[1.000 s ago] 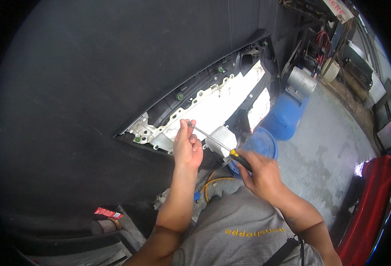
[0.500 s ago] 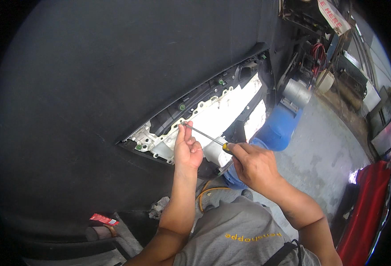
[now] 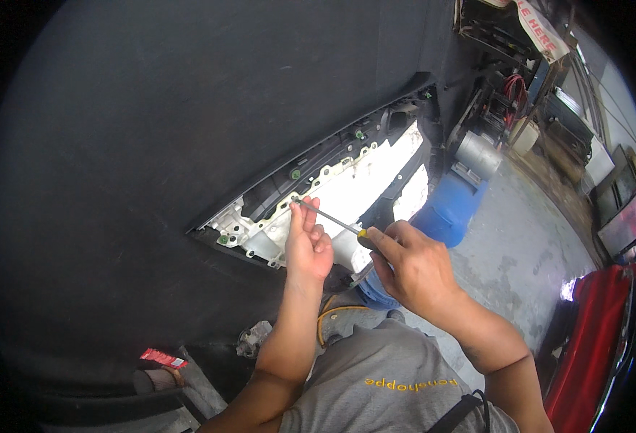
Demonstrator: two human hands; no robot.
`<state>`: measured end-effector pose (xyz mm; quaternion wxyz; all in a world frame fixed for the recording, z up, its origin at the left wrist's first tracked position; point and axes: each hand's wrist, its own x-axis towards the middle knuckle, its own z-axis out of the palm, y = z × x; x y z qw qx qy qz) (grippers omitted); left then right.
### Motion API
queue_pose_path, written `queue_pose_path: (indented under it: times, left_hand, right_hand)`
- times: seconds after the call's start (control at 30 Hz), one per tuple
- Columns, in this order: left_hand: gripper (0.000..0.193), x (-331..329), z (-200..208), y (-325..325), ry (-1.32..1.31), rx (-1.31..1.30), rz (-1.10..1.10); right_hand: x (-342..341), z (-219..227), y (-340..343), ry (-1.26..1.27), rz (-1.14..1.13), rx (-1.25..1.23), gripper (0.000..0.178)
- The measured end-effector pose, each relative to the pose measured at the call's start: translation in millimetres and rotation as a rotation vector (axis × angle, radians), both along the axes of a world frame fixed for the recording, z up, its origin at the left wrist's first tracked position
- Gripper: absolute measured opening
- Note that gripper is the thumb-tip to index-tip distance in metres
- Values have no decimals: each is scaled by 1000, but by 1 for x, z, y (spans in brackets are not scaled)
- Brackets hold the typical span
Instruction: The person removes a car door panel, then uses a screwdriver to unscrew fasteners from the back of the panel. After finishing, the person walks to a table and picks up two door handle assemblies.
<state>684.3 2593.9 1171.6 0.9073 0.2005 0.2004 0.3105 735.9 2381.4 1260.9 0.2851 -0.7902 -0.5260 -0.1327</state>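
Observation:
A car door trim panel [image 3: 386,191] lies with its inner side up, showing black plastic, a white liner and green clips. My right hand [image 3: 413,268] is closed round the handle of a screwdriver [image 3: 334,219], black with a yellow collar. Its long metal shaft slants down to the cream, scalloped edge of the panel. There my left hand [image 3: 308,249] pinches the shaft near the tip between thumb and forefinger, the other fingers curled. Whether a screw sits under the tip is too small to tell.
The panel rests on a large black surface [image 3: 152,144]. Right of it stand a blue drum [image 3: 451,209] and a grey cylinder [image 3: 479,153]. A red glossy car part [image 3: 592,346] is at lower right, a yellow hose [image 3: 325,317] below the panel, and cluttered shelving at upper right.
Both hands stay at nearly the same spot with the screwdriver. The right hand has turned slightly on the handle, and the view has shifted a little.

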Motion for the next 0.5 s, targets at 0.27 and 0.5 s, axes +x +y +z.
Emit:
queue_pose_path:
  times: [0.27, 0.5]
  left_hand:
    - [24, -8, -5, -13, -86, 59, -144]
    - [18, 0, -1, -14, -16, 16, -72]
  right_hand:
    - [0, 10, 2, 373, 4, 107, 33]
    - [-7, -11, -37, 327, 130, 281, 46]
